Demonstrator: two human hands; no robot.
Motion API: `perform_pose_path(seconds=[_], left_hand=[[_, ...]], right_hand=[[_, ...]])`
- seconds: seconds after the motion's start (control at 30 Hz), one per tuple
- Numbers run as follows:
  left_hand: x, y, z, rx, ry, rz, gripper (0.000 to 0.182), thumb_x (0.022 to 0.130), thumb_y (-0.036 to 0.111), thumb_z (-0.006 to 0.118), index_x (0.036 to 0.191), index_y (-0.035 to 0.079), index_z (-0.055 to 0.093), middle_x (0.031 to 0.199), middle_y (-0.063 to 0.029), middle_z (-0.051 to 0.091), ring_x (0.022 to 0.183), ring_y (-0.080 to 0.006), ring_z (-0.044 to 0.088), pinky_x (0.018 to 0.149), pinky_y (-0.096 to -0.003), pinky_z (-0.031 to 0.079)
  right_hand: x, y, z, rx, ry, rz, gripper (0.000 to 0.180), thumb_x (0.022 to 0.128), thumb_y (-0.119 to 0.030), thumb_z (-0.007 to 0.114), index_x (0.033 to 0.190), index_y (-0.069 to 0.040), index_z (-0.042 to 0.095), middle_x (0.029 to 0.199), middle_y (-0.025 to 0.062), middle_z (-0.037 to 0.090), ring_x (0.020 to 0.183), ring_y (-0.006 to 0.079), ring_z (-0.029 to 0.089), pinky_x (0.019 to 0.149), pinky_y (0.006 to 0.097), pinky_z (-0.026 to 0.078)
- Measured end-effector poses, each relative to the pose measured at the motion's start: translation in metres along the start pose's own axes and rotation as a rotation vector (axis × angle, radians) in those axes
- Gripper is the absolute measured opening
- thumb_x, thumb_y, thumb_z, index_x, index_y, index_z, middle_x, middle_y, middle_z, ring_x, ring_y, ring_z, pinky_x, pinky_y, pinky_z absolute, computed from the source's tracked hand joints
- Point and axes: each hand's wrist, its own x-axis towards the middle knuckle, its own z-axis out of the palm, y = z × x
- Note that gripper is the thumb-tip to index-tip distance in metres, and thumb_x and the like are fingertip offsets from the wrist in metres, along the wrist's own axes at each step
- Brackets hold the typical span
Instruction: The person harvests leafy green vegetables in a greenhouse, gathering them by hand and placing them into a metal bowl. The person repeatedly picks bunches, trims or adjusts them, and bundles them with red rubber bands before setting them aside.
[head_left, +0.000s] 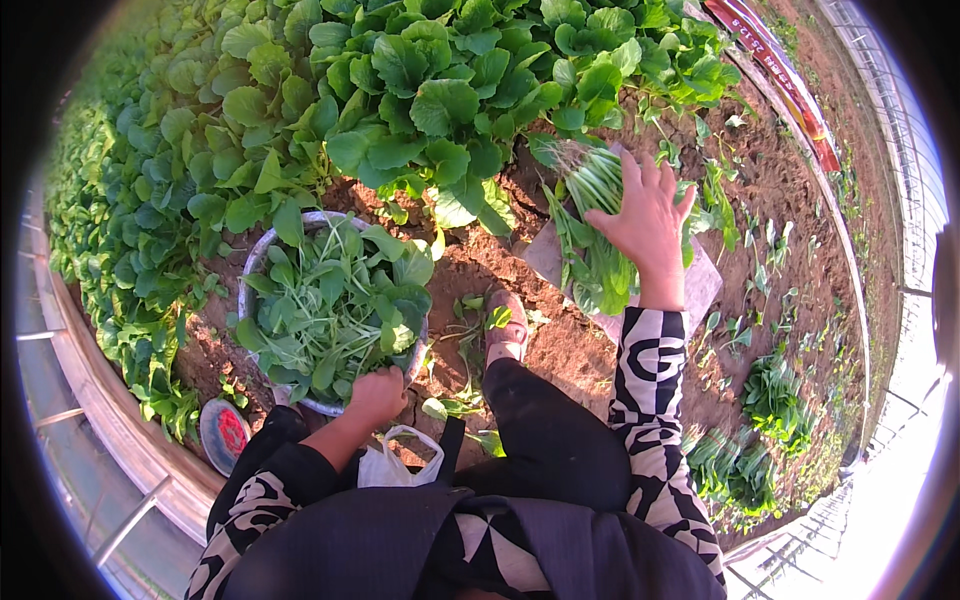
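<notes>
A round basin (251, 274) stands on the soil to my left, heaped with loose leafy green seedlings (330, 300). My left hand (379, 397) is curled over its near right rim; the fingertips are hidden. On the right, a bunch of leafy greens (592, 180) lies on a pale flat sheet (694, 281), its roots and pale stems pointing up and left. Over this bunch my right hand (645, 206) is spread, fingers apart, partly hiding the stems and leaves. Whether the palm touches them I cannot tell.
A dense bed of leafy greens (442, 105) fills the far side and left. Stacked green bunches (731, 465) lie at right, near scattered seedlings. A white bag (397, 461) sits between my legs. A dish with red contents (225, 435) lies left. A red printed strip (780, 71) lies far right.
</notes>
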Motion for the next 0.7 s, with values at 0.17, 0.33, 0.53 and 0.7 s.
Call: perform_pose_path(seconds=[0.17, 0.33, 0.53, 0.7], left_hand=[[-0.027, -0.004, 0.014, -0.067, -0.164, 0.140, 0.036, 0.078, 0.031, 0.066, 0.093, -0.001, 0.059, 0.081, -0.0182, 0.068, 0.074, -0.0345, 0.069, 0.065, -0.0458, 0.056], [-0.028, 0.024, -0.011, -0.257, -0.585, 0.318, 0.036, 0.082, 0.035, 0.062, 0.093, 0.001, 0.067, 0.083, -0.0197, 0.068, 0.078, -0.0391, 0.067, 0.069, -0.0472, 0.054], [0.091, 0.063, -0.166, -0.492, 0.148, 0.328, 0.027, 0.088, 0.033, 0.061, 0.096, 0.008, 0.065, 0.080, -0.0165, 0.067, 0.073, -0.0359, 0.065, 0.066, -0.0432, 0.050], [0.220, 0.104, -0.214, -1.259, 0.154, 0.059, 0.035, 0.092, 0.034, 0.059, 0.099, 0.000, 0.065, 0.066, -0.0068, 0.061, 0.046, -0.0152, 0.056, 0.046, -0.0305, 0.044]], right_hand=[[-0.001, -0.006, 0.003, -0.016, 0.049, -0.025, 0.084, 0.073, -0.037, 0.077, 0.142, -0.007, 0.040, 0.144, 0.0174, 0.043, 0.137, 0.0375, 0.033, 0.112, 0.0637, 0.014], [0.004, 0.001, 0.018, -0.007, 0.032, -0.026, 0.072, 0.081, -0.035, 0.070, 0.140, -0.005, 0.041, 0.142, 0.0176, 0.045, 0.136, 0.0364, 0.035, 0.112, 0.0623, 0.018], [-0.002, 0.012, 0.050, 0.054, 0.135, -0.030, 0.060, 0.089, -0.032, 0.061, 0.138, -0.004, 0.042, 0.137, 0.0151, 0.047, 0.132, 0.0356, 0.038, 0.109, 0.0608, 0.024], [0.001, 0.012, 0.055, 0.086, 0.178, -0.056, 0.059, 0.088, -0.031, 0.062, 0.137, -0.004, 0.043, 0.135, 0.0139, 0.048, 0.130, 0.0342, 0.040, 0.108, 0.0591, 0.027]])
